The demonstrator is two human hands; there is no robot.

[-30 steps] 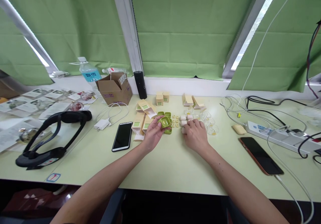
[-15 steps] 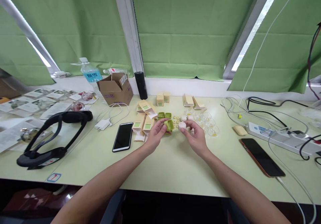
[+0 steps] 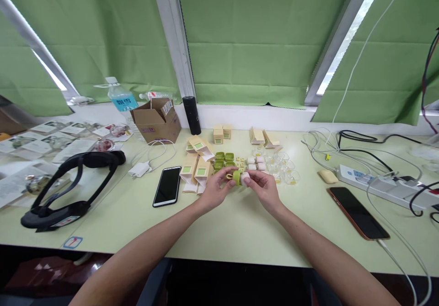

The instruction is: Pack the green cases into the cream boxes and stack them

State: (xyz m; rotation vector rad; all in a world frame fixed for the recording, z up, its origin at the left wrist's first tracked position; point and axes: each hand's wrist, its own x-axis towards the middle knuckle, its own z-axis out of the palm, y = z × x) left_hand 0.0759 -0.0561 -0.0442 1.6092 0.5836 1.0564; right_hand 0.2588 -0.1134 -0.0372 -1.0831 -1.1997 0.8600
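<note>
In the head view, my left hand (image 3: 214,191) is closed around a small green cup (image 3: 236,177), which is turned on its side with its mouth to the right. A small white rounded block (image 3: 244,178) is pinched in my right hand (image 3: 265,189) and meets the cup's mouth; how far inside it sits is hidden by the fingers. Just beyond my hands stand several more green cups (image 3: 224,156), tiny yellow pieces (image 3: 242,160) and white-pink blocks (image 3: 260,159). Clear plastic domes (image 3: 291,176) lie to the right of them.
Folded cardboard sleeves (image 3: 202,171) with green labels lie left of my hands. Two phones (image 3: 167,187) (image 3: 358,214), a black headset (image 3: 73,191), an open carton (image 3: 157,120), a black cylinder (image 3: 191,115), cables and a power strip (image 3: 373,182) surround the work spot.
My hands have come together. The white block has moved left to the green cup's mouth, and the cup has tipped onto its side, facing right.
</note>
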